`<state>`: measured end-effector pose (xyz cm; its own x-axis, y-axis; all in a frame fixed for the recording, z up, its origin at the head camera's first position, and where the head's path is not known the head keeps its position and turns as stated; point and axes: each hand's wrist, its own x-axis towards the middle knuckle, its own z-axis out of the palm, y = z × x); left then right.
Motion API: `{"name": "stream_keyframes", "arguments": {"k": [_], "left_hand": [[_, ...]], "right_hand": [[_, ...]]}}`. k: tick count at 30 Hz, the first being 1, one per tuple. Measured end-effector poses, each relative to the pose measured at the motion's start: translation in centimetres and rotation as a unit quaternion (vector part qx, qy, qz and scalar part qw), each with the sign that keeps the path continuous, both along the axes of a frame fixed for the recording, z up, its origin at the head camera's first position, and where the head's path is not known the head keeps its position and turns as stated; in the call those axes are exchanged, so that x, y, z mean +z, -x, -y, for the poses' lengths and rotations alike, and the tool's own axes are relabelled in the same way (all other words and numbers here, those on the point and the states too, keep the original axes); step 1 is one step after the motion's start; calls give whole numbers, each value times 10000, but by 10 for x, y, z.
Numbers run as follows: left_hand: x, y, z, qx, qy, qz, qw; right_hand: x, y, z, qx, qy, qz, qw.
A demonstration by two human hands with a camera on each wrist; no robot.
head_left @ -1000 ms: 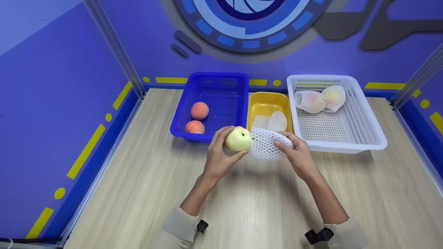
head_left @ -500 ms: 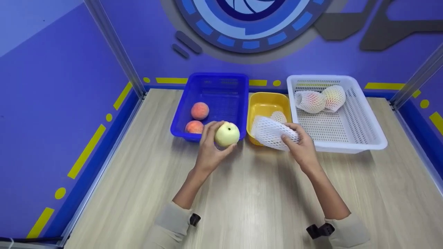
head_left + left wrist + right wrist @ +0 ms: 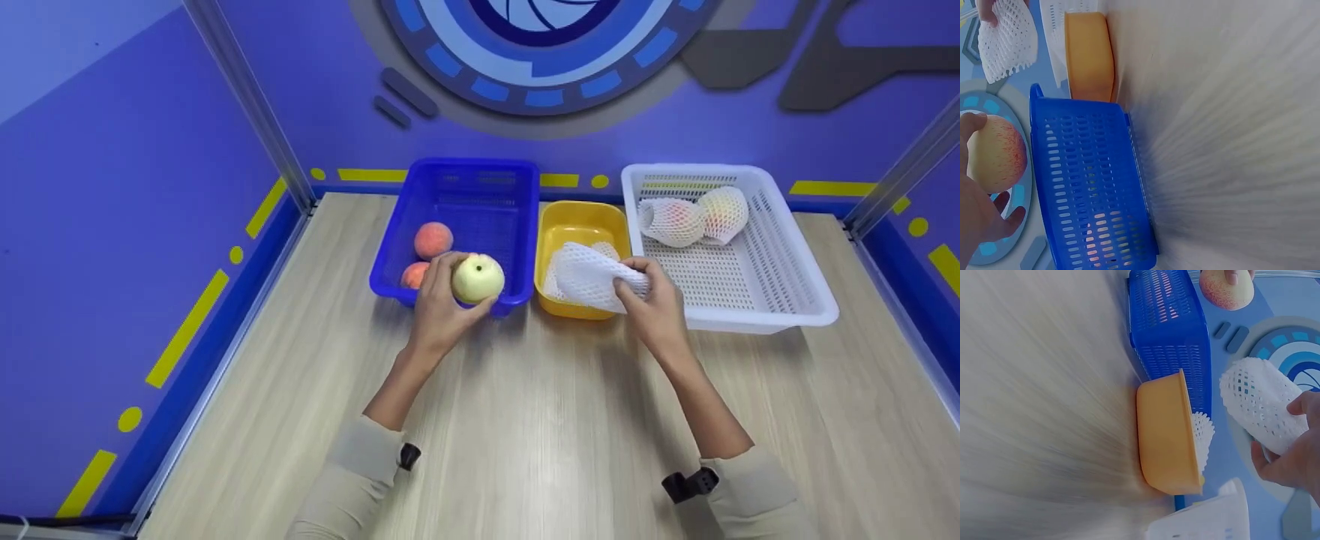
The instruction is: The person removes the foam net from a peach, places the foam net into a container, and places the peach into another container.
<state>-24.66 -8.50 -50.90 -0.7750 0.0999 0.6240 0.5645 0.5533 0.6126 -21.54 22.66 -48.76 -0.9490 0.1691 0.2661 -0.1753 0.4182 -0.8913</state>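
A pale yellow peach [image 3: 478, 280] with a reddish side is gripped by my left hand [image 3: 439, 311], above the front of the blue basket [image 3: 382, 281]. In the left wrist view the peach [image 3: 998, 154] shows bare, fingers round it. My right hand [image 3: 656, 307] pinches an empty white foam net sleeve [image 3: 592, 277] by its right end, over the yellow bin [image 3: 577, 309]. The right wrist view shows the foam net sleeve [image 3: 1264, 402] hanging apart from the bin. Two red peaches [image 3: 433, 241] lie in the blue basket, one partly hidden by my left hand.
At the right, a white basket [image 3: 795, 262] holds two net-wrapped peaches [image 3: 675, 223]. Other foam nets [image 3: 551, 281] lie in the yellow bin, mostly covered. All three containers stand along the back wall of the wooden table [image 3: 525, 435].
The peach has come out of the foam net sleeve. My left hand has carried it left to the blue basket, while my right hand has shifted slightly up and right with the sleeve.
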Motion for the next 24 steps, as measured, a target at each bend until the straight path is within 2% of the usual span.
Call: {"name": "stream_keyframes", "arguments": {"k": [5,10,17,24], "left_hand": [[0,10,3,203,179,7,9996],[1,21,4,261,102,242,9993],[3,45,2,297,60,765,9966],[4,69,-2,491,733,1200,9888]], "right_hand": [[-2,10,2,-297,-339,-344,9984],[-4,24,6,-538,-814,-871,9914],[-6,49,17,-537,-1546,-1979,9665],[-12,77,24,-454,-2185,-2575,9401]]}}
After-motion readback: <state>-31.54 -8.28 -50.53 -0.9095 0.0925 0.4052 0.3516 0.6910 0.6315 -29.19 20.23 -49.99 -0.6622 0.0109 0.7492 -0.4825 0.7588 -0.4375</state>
